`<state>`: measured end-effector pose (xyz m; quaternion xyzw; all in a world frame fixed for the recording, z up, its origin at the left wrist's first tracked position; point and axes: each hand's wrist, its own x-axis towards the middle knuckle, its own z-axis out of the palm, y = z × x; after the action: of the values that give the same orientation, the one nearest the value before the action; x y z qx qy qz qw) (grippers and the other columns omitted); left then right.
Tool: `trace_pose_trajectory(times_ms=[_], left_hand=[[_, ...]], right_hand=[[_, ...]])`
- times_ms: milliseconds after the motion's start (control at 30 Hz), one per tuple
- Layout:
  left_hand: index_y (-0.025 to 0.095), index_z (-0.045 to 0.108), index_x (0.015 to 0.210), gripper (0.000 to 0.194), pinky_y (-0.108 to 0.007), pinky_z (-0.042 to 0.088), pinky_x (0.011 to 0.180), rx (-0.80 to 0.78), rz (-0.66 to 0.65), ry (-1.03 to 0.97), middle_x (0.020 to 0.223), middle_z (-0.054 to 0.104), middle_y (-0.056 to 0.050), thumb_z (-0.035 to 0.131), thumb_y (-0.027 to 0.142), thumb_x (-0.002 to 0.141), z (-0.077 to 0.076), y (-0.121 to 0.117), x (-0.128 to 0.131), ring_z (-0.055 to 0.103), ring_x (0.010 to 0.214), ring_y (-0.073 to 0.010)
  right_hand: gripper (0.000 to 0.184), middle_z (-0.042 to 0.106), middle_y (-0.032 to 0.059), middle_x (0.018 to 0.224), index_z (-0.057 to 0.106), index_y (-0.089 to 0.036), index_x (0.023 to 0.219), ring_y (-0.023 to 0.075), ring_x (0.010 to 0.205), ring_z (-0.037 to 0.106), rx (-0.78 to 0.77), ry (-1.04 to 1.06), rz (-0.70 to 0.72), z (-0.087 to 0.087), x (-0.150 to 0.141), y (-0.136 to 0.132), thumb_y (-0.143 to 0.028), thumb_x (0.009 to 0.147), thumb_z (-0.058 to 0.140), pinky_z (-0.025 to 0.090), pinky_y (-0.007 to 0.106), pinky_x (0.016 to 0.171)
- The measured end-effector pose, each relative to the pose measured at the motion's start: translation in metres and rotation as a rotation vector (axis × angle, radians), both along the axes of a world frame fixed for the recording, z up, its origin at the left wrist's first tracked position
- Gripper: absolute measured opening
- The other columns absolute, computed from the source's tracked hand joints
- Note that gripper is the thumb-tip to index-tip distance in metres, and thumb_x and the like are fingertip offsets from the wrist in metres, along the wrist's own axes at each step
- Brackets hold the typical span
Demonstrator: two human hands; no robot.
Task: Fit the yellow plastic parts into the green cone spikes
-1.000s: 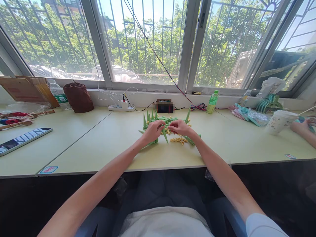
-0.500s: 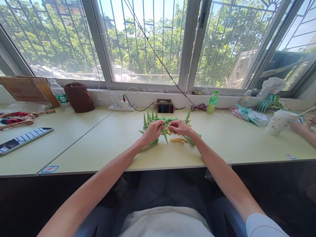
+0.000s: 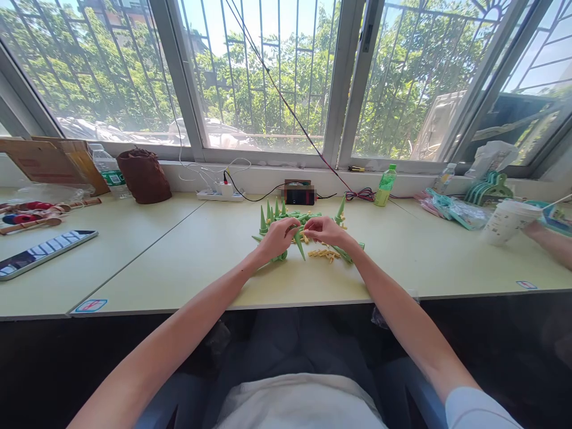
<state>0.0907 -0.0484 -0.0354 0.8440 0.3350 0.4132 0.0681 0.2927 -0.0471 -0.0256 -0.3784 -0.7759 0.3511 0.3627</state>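
Note:
My left hand [image 3: 277, 237] is closed on a green pointed cone [image 3: 298, 245], its tip aimed down toward me. My right hand [image 3: 326, 230] is pinched at the cone's wide end, fingers pressed together on something too small to make out. Both hands hover over a heap of green cones [image 3: 286, 215], some standing upright, and a scatter of small yellow pieces [image 3: 324, 254] on the pale table [image 3: 187, 262].
A power strip [image 3: 218, 193], a small dark box [image 3: 298, 193] and a green bottle [image 3: 385, 185] line the window sill. A brown pouch [image 3: 143, 176] and water bottle [image 3: 108, 171] stand left. Another person's arm [image 3: 547, 243] and a paper cup [image 3: 507, 220] are at right.
My hands stay almost in place over the cones. The other person's hand at the far right has drawn back toward the frame edge.

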Motion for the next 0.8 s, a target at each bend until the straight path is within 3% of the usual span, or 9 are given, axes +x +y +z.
trace_pose_trajectory(times_ms=[400, 600, 800], left_hand=[[0.018, 0.064, 0.099, 0.020, -0.024, 0.047, 0.062, -0.014, -0.016, -0.052, 0.091, 0.067, -0.006, 0.048, 0.028, 0.092, 0.003, -0.005, 0.001, 0.057, 0.072, -0.0134], [0.019, 0.064, 0.101, 0.020, -0.021, 0.048, 0.059, -0.004, -0.046, -0.109, 0.095, 0.066, -0.006, 0.049, 0.029, 0.092, 0.006, -0.008, 0.003, 0.057, 0.074, -0.0124], [0.019, 0.064, 0.101, 0.020, -0.021, 0.047, 0.059, 0.022, -0.069, -0.114, 0.095, 0.065, -0.006, 0.049, 0.029, 0.093, 0.007, -0.010, 0.003, 0.057, 0.074, -0.0116]], right_hand=[[0.038, 0.050, -0.0022, 0.050, 0.061, -0.016, 0.070, 0.0093, 0.045, 0.041, 0.077, -0.025, -0.087, 0.003, 0.004, -0.002, -0.053, 0.080, 0.059, 0.032, 0.024, 0.045], [0.053, 0.046, -0.0015, 0.045, 0.049, -0.017, 0.054, 0.0089, 0.044, 0.039, 0.109, 0.006, -0.126, 0.007, 0.003, -0.004, -0.062, 0.083, 0.053, 0.033, 0.024, 0.046], [0.052, 0.048, -0.0018, 0.047, 0.054, -0.016, 0.059, 0.0086, 0.043, 0.039, 0.094, 0.021, -0.135, 0.007, 0.004, -0.005, -0.063, 0.081, 0.056, 0.032, 0.024, 0.044]])
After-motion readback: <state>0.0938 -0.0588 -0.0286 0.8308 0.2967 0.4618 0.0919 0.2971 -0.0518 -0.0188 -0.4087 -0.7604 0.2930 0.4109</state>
